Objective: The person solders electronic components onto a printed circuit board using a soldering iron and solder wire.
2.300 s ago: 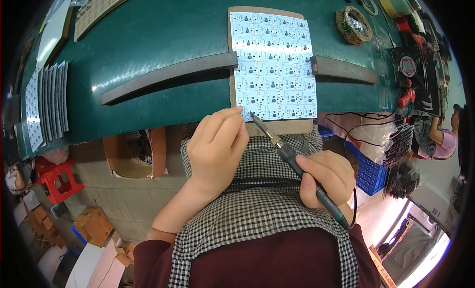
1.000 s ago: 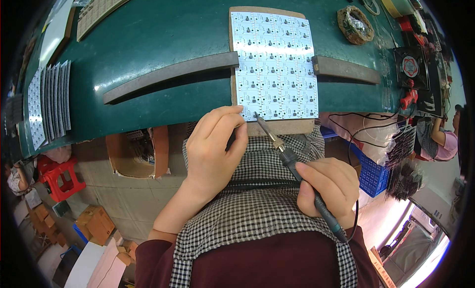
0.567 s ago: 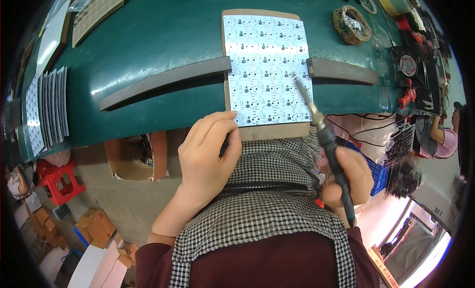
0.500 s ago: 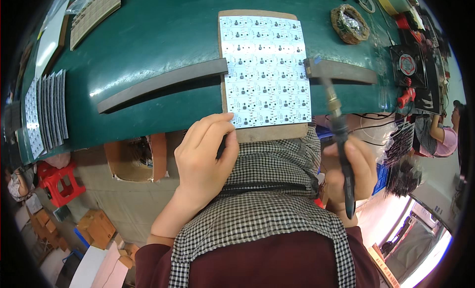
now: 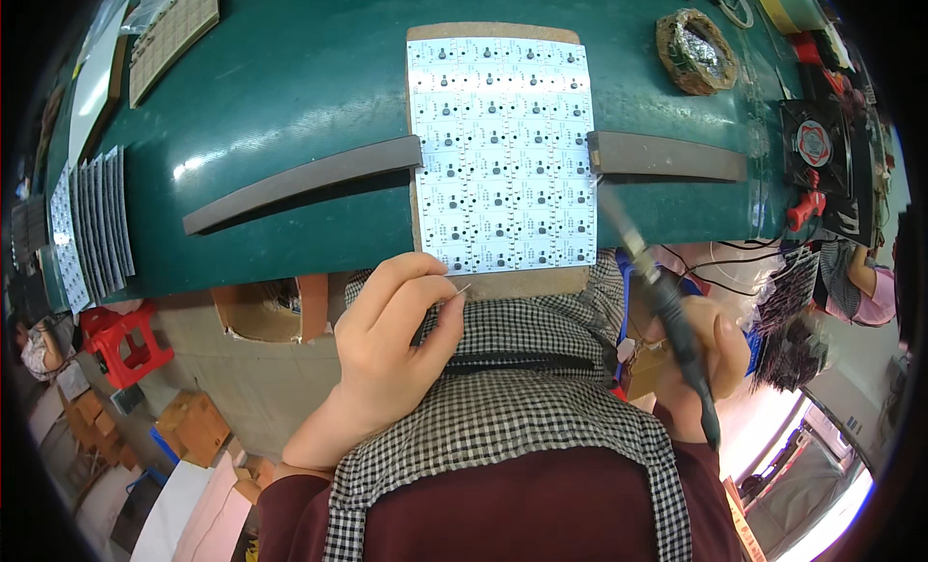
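Observation:
My right hand [image 5: 710, 345] grips a soldering iron [image 5: 667, 296] with a black handle. Its metal end, smeared by motion, points up and left toward the right edge of a white circuit board panel [image 5: 503, 156]. Rows of small black components dot that panel, which lies on a brown backing board [image 5: 541, 284] overhanging the table's near edge. At the panel's lower left corner is my left hand [image 5: 391, 340], thumb and forefinger closed on a thin silvery wire [image 5: 462, 290], probably solder. The fingers touch or nearly touch the panel.
Dark bars [image 5: 300, 185] flank the panel on the green table [image 5: 290, 69]. At left, several boards [image 5: 101, 224] stand in a row. A brown ring-shaped holder [image 5: 696, 52], a black square device [image 5: 817, 146] and cables are at right. Below stand a carton [image 5: 275, 311] and red stool [image 5: 126, 345].
My right hand and the iron have moved slightly down and right, with the tip lower along the panel's edge. The wire in my left fingers now shows. The whole view has shifted a little.

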`<action>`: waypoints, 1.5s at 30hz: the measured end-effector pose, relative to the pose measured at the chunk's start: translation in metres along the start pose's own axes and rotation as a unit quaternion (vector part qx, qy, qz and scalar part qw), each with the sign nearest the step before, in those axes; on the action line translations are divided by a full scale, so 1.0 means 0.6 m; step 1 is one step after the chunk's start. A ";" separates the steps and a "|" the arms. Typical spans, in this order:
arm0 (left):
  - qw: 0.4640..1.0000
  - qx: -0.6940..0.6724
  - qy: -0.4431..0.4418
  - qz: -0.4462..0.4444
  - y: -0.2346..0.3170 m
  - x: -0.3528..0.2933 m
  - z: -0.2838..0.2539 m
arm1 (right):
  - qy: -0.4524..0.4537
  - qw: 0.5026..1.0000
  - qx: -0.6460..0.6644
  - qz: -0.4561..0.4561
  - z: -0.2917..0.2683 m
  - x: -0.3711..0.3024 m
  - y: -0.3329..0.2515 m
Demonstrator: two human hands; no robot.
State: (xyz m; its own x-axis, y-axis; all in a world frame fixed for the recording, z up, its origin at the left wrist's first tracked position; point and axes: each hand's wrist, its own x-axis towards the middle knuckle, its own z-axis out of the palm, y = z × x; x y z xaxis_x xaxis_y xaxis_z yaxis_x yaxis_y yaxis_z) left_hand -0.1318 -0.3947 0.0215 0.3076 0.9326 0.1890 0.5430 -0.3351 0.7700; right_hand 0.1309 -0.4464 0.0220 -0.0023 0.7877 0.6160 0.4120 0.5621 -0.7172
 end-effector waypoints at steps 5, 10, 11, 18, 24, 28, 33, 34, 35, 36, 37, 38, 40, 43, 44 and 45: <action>0.999 0.000 0.007 0.033 0.002 0.009 0.007 | -0.162 0.986 -0.019 0.020 -0.012 0.015 -0.026; 0.994 0.061 0.007 0.093 -0.010 0.017 0.022 | -0.161 0.985 0.006 0.065 0.001 0.023 -0.035; 0.993 0.071 0.010 0.099 -0.010 0.016 0.023 | -0.169 0.984 0.010 0.058 -0.001 0.021 -0.031; 0.991 0.083 0.004 0.106 -0.009 0.017 0.026 | -0.129 0.990 -0.002 0.049 0.016 0.008 -0.020; 0.992 0.074 0.015 0.098 -0.008 0.017 0.031 | -0.117 0.991 -0.022 0.055 0.023 0.010 -0.018; 0.994 0.072 0.006 0.078 -0.002 0.017 0.031 | -0.106 0.993 -0.020 0.056 0.028 0.010 -0.016; 0.995 0.079 -0.007 0.052 0.001 0.018 0.028 | -0.117 0.992 -0.024 0.050 0.031 0.013 -0.015; 0.994 0.077 0.000 0.080 -0.003 0.021 0.029 | -0.116 0.992 -0.024 0.050 0.030 0.012 -0.015; 0.991 0.075 0.007 0.109 -0.005 0.022 0.030 | -0.125 0.991 -0.028 0.049 0.028 0.012 -0.016; 0.991 0.076 0.008 0.108 -0.006 0.021 0.030 | -0.134 0.989 -0.030 0.048 0.027 0.013 -0.017; 0.992 0.075 0.010 0.104 -0.006 0.020 0.031 | -0.134 0.989 -0.030 0.048 0.025 0.014 -0.020; 0.992 0.074 0.013 0.100 -0.006 0.019 0.031 | -0.146 0.987 -0.044 0.041 0.021 0.016 -0.025; 0.992 0.084 0.008 0.097 -0.005 0.017 0.029 | -0.157 0.985 -0.058 0.033 0.011 0.016 -0.034; 0.990 0.102 -0.003 0.101 -0.004 0.015 0.027 | -0.157 0.981 -0.079 0.085 -0.011 0.015 -0.053; 0.988 0.112 -0.009 0.106 -0.004 0.015 0.027 | -0.157 0.980 -0.082 0.085 -0.012 0.012 -0.052; 0.988 0.107 -0.010 0.108 -0.004 0.013 0.028 | -0.144 0.982 -0.086 0.088 -0.013 0.007 -0.050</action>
State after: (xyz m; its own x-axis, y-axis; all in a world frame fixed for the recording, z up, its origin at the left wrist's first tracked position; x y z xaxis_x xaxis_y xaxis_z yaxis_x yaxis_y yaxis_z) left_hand -0.1177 -0.3886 0.0110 0.4487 0.8337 0.3219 0.6153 -0.5494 0.5653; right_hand 0.1259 -0.4617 0.0489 -0.1648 0.9215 0.3517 0.5770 0.3793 -0.7234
